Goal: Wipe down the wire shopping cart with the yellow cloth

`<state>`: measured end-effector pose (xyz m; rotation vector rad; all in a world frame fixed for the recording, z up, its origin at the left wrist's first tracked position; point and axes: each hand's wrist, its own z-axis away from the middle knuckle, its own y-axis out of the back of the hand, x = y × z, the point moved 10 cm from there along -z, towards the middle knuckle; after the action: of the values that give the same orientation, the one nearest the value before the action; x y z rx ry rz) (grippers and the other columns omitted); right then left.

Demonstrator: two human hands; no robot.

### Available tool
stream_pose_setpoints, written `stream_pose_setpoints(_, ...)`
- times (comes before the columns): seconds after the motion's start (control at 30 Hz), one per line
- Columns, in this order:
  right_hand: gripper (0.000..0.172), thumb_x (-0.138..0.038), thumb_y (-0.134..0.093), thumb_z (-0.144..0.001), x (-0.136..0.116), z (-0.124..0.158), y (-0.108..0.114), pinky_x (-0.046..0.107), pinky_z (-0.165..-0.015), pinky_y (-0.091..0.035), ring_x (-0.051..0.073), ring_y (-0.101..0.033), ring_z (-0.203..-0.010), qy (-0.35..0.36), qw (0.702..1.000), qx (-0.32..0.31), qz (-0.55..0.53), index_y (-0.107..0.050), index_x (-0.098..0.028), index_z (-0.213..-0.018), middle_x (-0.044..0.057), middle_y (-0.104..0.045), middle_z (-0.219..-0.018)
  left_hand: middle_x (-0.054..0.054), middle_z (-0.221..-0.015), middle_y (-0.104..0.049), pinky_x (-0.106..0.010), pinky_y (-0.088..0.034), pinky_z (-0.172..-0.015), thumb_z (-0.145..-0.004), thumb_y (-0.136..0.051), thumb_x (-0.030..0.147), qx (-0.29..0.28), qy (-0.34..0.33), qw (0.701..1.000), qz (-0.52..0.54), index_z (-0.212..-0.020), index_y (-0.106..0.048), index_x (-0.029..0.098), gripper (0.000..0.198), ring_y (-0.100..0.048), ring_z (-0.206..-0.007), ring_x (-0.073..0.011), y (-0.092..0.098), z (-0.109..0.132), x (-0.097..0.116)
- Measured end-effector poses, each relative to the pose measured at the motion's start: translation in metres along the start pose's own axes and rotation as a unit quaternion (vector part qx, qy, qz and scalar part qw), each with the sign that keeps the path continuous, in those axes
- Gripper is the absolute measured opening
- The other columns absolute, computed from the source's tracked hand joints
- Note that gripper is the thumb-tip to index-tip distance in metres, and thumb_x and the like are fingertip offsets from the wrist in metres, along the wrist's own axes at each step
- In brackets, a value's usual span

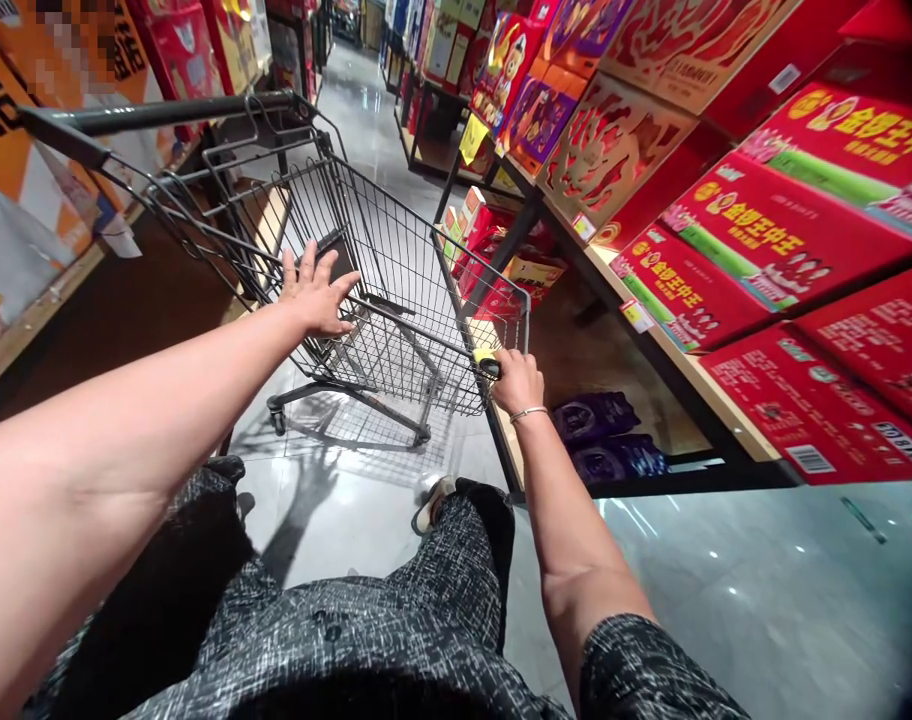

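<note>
A dark wire shopping cart (396, 260) stands slantwise ahead of me, its handle (178, 112) at the upper left. I see nothing lying in its basket. My left hand (317, 295) is open, fingers spread, at the near side of the basket; whether it touches the wire I cannot tell. With its fingers closed, my right hand (517, 380) holds the cart's near right corner. Right by those fingers is a yellow and black piece (486, 360) on the cart's rim. A thin bracelet circles my right wrist.
Red boxes (771, 235) are stacked on the right shelf (673, 350), whose edge runs close beside the cart. Purple packs (606, 440) lie on its lower level. Orange boxes (36, 130) line the left side. A grey tiled aisle (362, 110) stretches ahead between shelves.
</note>
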<state>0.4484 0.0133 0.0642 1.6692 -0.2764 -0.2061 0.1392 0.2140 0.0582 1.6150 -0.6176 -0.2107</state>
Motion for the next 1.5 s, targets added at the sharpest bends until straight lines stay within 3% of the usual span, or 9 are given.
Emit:
stream_pose_setpoints(0.13,0.043,-0.013,-0.051,-0.090,-0.017,0.042,0.006,0.037,-0.085,-0.041,0.027,-0.046,-0.112,0.049,0.988,0.144,-0.018,-0.064,-0.026,-0.128,0.010,-0.062,-0.125,0.011,-0.169,-0.010,-0.058,0.023,-0.113,-0.063,-0.059,0.080,-0.037,0.034,0.997,-0.051,-0.154,-0.036,0.039,0.103,0.022,-0.152,-0.0339,0.004,0.009,0.001)
stream_pose_setpoints(0.27,0.038,-0.017,-0.049,-0.098,-0.052,0.084,-0.030,0.043,-0.099,-0.034,0.027,-0.041,-0.127,0.164,0.954,0.248,-0.024,-0.066,-0.034,-0.128,0.007,-0.062,-0.134,-0.003,-0.170,-0.001,-0.065,0.021,-0.114,-0.079,-0.066,0.054,-0.069,-0.119,0.987,-0.081,-0.160,-0.028,0.030,0.092,0.019,-0.152,-0.0382,-0.006,0.026,0.077)
stream_pose_setpoints(0.4,0.038,-0.024,-0.042,-0.103,-0.083,0.098,-0.123,0.048,-0.099,-0.035,0.026,-0.044,-0.126,0.209,0.974,0.090,-0.014,-0.062,-0.039,-0.132,0.004,-0.060,-0.140,-0.005,-0.164,-0.030,-0.063,0.012,-0.119,-0.082,-0.068,0.042,-0.112,-0.245,0.961,-0.062,-0.158,-0.030,0.033,0.086,-0.009,-0.154,-0.0354,-0.034,0.052,0.141)
stream_pose_setpoints(0.6,0.033,-0.019,-0.044,-0.100,-0.102,0.132,-0.221,0.051,-0.103,-0.040,0.028,-0.043,-0.133,0.193,0.964,-0.181,0.034,-0.070,-0.029,-0.118,0.008,-0.062,-0.133,-0.003,-0.155,-0.042,-0.056,0.008,-0.123,-0.079,-0.071,0.038,-0.068,-0.233,0.968,-0.063,-0.141,-0.053,0.032,0.065,-0.021,-0.151,-0.0326,-0.038,0.056,0.135)
stream_pose_setpoints(0.73,0.038,-0.023,-0.039,-0.103,-0.100,0.133,-0.179,0.051,-0.102,-0.039,0.029,-0.039,-0.136,0.211,0.970,-0.122,0.017,-0.063,-0.033,-0.131,0.007,-0.058,-0.140,-0.004,-0.157,-0.038,-0.064,0.010,-0.120,-0.080,-0.072,0.032,-0.065,-0.195,0.977,-0.054,-0.133,-0.059,0.031,0.054,-0.011,-0.153,-0.0348,-0.037,0.055,0.127)
stream_pose_setpoints(0.93,0.041,-0.023,-0.047,-0.102,-0.061,0.140,-0.074,0.049,-0.103,-0.031,0.028,-0.035,-0.134,0.201,0.962,0.178,-0.049,-0.059,-0.041,-0.137,0.002,-0.059,-0.143,-0.003,-0.165,-0.024,-0.075,0.010,-0.114,-0.080,-0.072,0.031,-0.044,-0.130,0.990,-0.031,-0.130,-0.061,0.032,0.051,0.005,-0.154,-0.0420,-0.039,0.061,0.116)
stream_pose_setpoints(1.13,0.034,-0.018,-0.055,-0.097,-0.084,0.152,-0.109,0.041,-0.088,-0.036,0.025,-0.044,-0.114,0.195,0.978,0.071,-0.035,-0.071,-0.039,-0.118,0.000,-0.066,-0.133,-0.005,-0.163,-0.028,-0.074,0.000,-0.117,-0.082,-0.069,0.028,-0.047,-0.131,0.990,-0.028,-0.134,-0.059,0.031,0.053,-0.001,-0.154,-0.0421,-0.034,0.071,0.108)
stream_pose_setpoints(1.37,0.047,-0.014,-0.058,-0.093,-0.114,0.161,0.013,0.041,-0.102,-0.036,0.026,-0.038,-0.128,0.244,0.944,0.180,-0.131,-0.065,-0.039,-0.132,-0.001,-0.059,-0.140,-0.006,-0.151,-0.044,-0.074,-0.006,-0.118,-0.082,-0.068,0.027,-0.019,-0.149,0.988,-0.019,-0.121,-0.067,0.028,0.039,-0.008,-0.153,-0.0411,-0.027,0.080,0.090)
stream_pose_setpoints(1.5,0.052,-0.006,-0.059,-0.087,-0.108,0.163,0.026,0.039,-0.100,-0.039,0.025,-0.042,-0.124,0.257,0.945,0.148,-0.137,-0.066,-0.033,-0.130,0.002,-0.060,-0.139,-0.006,-0.148,-0.048,-0.070,-0.007,-0.120,-0.080,-0.067,0.027,-0.018,-0.156,0.988,0.000,-0.114,-0.069,0.026,0.035,-0.010,-0.153,-0.0398,-0.024,0.089,0.076)
